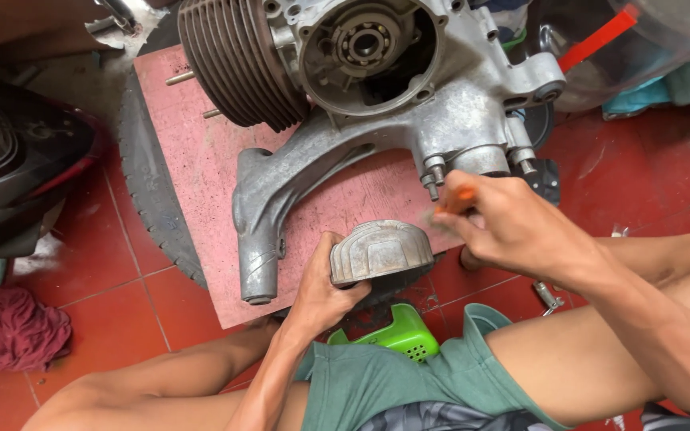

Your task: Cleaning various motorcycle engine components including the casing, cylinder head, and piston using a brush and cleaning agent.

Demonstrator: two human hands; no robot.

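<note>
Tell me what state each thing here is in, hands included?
Left hand: gripping the ribbed metal cover, held tilted above the board.
Right hand: closed on an orange-handled tool, tip at the cover.
Engine casing: lying on the red board, opened, bearing exposed.
Green plastic part: on the floor, untouched.
Maroon rag: crumpled on the floor.

Head camera, looking steeply down

It sits close above the lap; engine casing (377,88) lies toward 12 o'clock, red floor tiles (640,183) at 3.

Soft, even daylight — right hand (495,221) seemingly motion-blurred.
</note>
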